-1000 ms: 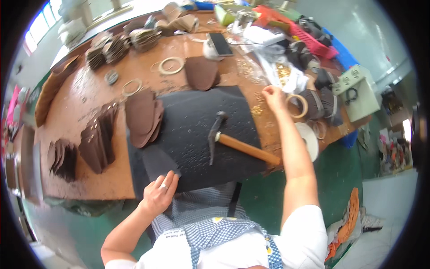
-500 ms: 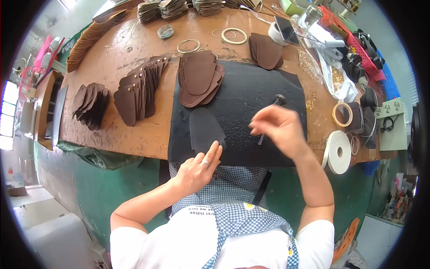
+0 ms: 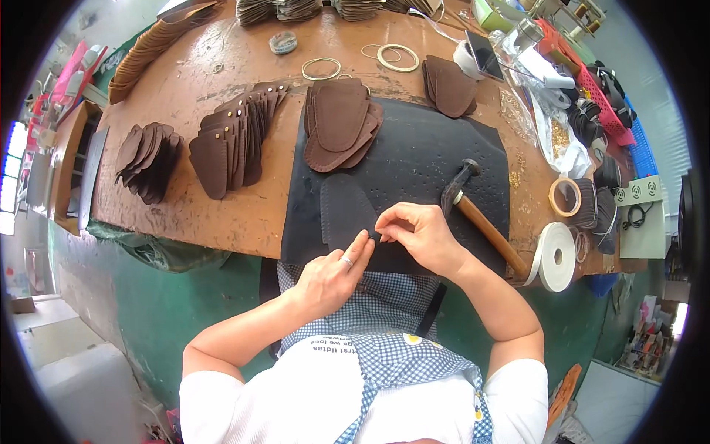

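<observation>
One dark flat piece (image 3: 344, 203) lies partly under the left hand (image 3: 325, 283).

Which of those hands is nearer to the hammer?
Right: the right hand is just left of the hammer; the left hand is farther left, touching the dark flat piece.
</observation>
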Motion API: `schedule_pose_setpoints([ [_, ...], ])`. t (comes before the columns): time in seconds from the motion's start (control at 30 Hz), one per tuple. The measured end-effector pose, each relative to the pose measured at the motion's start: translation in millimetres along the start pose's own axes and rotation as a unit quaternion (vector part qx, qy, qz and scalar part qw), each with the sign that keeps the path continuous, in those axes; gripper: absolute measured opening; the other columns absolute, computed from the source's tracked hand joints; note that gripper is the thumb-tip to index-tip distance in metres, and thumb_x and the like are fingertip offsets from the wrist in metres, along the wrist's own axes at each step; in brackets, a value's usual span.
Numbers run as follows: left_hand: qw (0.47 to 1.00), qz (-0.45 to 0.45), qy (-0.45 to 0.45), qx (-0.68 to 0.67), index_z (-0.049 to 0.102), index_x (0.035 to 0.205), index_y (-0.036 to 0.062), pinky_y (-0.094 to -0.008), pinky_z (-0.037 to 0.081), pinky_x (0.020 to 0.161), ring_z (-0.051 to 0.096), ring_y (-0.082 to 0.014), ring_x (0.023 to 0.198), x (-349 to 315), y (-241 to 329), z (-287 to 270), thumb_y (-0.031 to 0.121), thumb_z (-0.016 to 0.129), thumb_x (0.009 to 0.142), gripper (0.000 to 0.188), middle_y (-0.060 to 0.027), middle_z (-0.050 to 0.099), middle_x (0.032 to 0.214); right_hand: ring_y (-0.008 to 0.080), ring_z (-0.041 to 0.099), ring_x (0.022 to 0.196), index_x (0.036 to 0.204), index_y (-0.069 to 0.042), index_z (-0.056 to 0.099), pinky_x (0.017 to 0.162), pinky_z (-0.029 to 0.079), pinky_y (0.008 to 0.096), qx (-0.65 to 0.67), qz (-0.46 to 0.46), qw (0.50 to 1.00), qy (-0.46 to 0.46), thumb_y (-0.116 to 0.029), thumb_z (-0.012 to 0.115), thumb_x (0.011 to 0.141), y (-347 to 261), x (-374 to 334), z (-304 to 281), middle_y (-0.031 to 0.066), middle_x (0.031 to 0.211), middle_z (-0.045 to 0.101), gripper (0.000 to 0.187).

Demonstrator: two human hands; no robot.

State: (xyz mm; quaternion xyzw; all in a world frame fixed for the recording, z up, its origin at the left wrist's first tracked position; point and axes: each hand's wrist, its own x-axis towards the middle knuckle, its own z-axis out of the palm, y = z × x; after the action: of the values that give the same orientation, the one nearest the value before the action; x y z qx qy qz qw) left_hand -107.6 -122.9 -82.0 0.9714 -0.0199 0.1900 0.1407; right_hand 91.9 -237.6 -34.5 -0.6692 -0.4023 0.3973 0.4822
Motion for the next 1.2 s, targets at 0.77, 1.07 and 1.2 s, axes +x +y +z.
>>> schedule_pose_setpoints([
  [0.77,0.993,-0.093,-0.039,-0.063,0.06,0.134,0.0053,-0.0348,0.06,0.069,0.068,-0.0265,0.099,-1,13,-17,-0.001,0.075,0.067,0.068,-0.0134,0.053,0.139,0.0245,0.069,0.079,0.088,-0.001,0.072,0.073,0.055,0.0351,-0.233,-0.054,0.97,-0.033,-0.005,0.074,0.082,-7,8,6,0.0103,0.089,0.066,0.008],
  [1.07,0.998,-0.045,-0.033,-0.034,0.059,0.132,-0.0017,-0.031,0.058,0.067,0.066,-0.0204,0.083,5,9,-18,0.003,0.07,0.07,0.063,-0.0177,0.057,0.134,0.0307,0.072,0.083,0.084,-0.003,0.072,0.077,0.057,0.0405,-0.316,0.058,0.934,-0.153,-0.013,0.08,0.072,-28,46,-2,0.0141,0.085,0.073,0.017],
  [1.2,0.994,-0.075,-0.069,-0.042,0.059,0.132,0.0012,-0.0335,0.06,0.072,0.069,-0.0267,0.096,6,10,-25,0.002,0.076,0.071,0.063,-0.014,0.056,0.133,0.0304,0.071,0.081,0.083,-0.004,0.071,0.074,0.056,0.04,-0.298,0.044,0.94,-0.159,-0.013,0.08,0.072,-24,45,-2,0.0126,0.082,0.072,0.016],
])
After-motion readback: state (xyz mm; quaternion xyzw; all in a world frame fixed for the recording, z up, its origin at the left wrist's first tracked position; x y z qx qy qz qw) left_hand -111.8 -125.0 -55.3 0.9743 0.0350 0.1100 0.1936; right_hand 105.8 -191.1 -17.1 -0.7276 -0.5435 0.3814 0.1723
